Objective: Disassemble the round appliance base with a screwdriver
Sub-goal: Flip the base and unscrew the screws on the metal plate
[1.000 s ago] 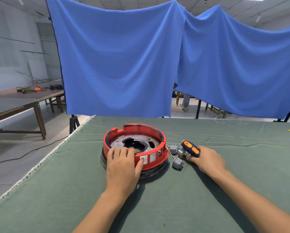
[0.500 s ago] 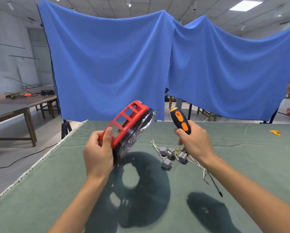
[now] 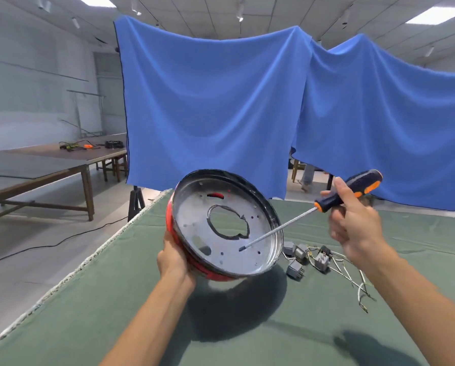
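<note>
The round appliance base [image 3: 194, 217] is a red ring with a silver metal plate that has a large ragged hole in its middle. It is lifted off the table and tilted, its silver underside turned toward me. My left hand [image 3: 173, 260] grips its lower left rim. My right hand [image 3: 353, 223] holds the screwdriver [image 3: 350, 191] by its black and orange handle. The shaft slants down to the left, and its tip lies over the plate near a small hole at the lower right.
Grey relay blocks with loose wires [image 3: 318, 257] lie on the green cloth table [image 3: 247, 326] just right of the base. The table's left edge runs diagonally at the left. Blue curtains [image 3: 221, 114] hang behind. A wooden table [image 3: 49, 165] stands far left.
My left hand has turned the base over so the silver underside faces me. My right hand has swung the screwdriver round, bringing its tip up from below onto the plate.
</note>
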The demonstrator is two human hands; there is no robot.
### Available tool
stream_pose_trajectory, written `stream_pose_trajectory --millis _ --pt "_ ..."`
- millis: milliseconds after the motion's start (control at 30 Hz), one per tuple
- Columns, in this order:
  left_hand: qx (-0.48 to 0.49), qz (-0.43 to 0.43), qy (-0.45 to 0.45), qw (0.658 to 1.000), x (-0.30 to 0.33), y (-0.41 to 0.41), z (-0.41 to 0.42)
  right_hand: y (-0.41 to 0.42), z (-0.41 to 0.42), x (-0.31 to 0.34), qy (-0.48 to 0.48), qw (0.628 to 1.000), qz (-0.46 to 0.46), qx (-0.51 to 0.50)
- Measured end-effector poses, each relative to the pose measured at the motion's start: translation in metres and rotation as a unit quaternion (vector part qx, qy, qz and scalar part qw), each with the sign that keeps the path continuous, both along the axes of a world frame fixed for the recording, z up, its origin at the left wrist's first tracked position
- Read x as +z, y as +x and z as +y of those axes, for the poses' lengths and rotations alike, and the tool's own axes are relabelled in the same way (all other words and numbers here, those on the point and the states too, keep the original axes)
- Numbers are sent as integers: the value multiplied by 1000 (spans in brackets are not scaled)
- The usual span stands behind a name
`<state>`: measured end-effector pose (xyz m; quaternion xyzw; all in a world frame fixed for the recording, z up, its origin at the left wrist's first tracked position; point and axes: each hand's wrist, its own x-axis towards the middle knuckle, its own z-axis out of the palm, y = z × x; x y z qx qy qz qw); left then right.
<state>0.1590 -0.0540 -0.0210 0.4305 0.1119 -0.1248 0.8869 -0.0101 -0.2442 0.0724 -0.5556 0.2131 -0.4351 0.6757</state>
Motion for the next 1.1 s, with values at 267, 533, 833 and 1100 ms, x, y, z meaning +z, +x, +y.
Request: stream_pose_trajectory --millis 267,533,833,1100 --pt "17 40 -5 999 -15 11 3 0 2 -9 73 928 -88 354" --pt "-115 -10 -31 993 -18 -16 -17 9 10 -6 44 924 47 376" --pt "-169 -119 11 978 -16 -23 -18 17 31 -16 -302 910 226 171" --pt "-248 -136 102 954 -13 11 6 30 34 -7 -14 948 79 307"
